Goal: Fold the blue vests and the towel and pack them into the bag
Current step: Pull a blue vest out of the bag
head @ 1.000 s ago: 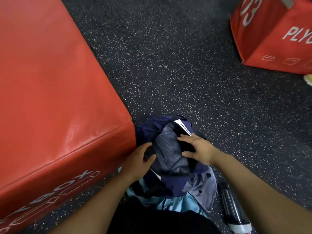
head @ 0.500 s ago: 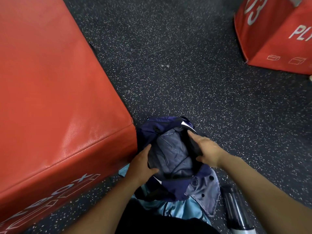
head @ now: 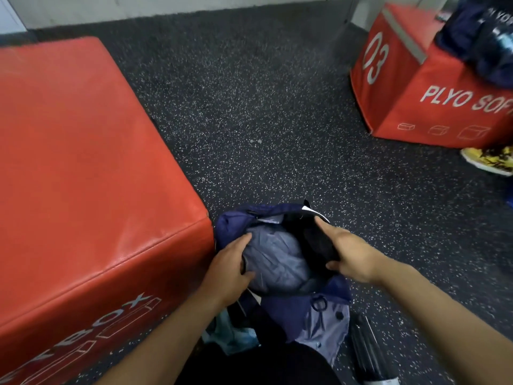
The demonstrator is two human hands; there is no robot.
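Hands keep the navy bag (head: 238, 218) open for packing: left hand (head: 230, 270) grips its left rim, right hand (head: 344, 255) pinches the right rim, grey cloth (head: 274, 259) inside.

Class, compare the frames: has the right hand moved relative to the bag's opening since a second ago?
Yes. The right hand has slid off the grey cloth outward to the right rim of the bag.

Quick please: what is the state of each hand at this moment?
Left hand: grips the grey-blue folded cloth inside the navy fabric bag.
Right hand: grips the dark right edge of the bag opening.
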